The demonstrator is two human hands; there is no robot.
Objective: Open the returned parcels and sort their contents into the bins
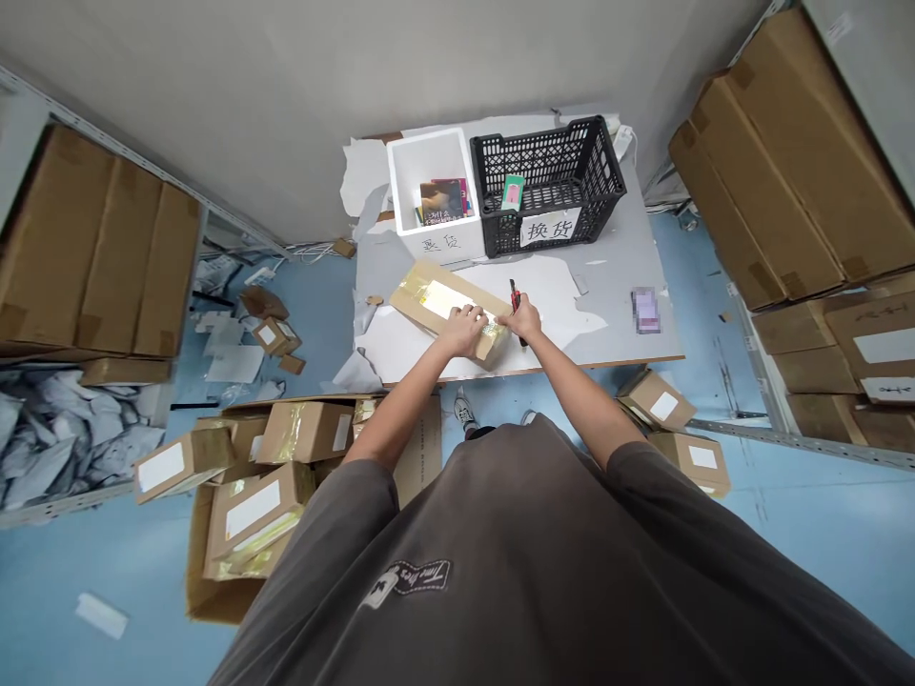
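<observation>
A taped cardboard box (437, 297) with a white label lies at a slant on the table, its right end toward me. My left hand (464, 331) is on top of that end, fingers bent and gripping it. In my right hand (524, 318) is a red and black utility knife (516, 295), its tip pointing away from me. That hand is at the box's right edge, the thumb side touching or very near the cardboard. Whether the blade is out cannot be made out.
Behind the box stand a white foam bin (436, 233) with books and a black plastic crate (500, 235) holding a green item. A blurred phone-like object (646, 311) lies right on the table (621, 343). A large carton (204, 591) of parcels stands left; shelved boxes (793, 162) flank both sides.
</observation>
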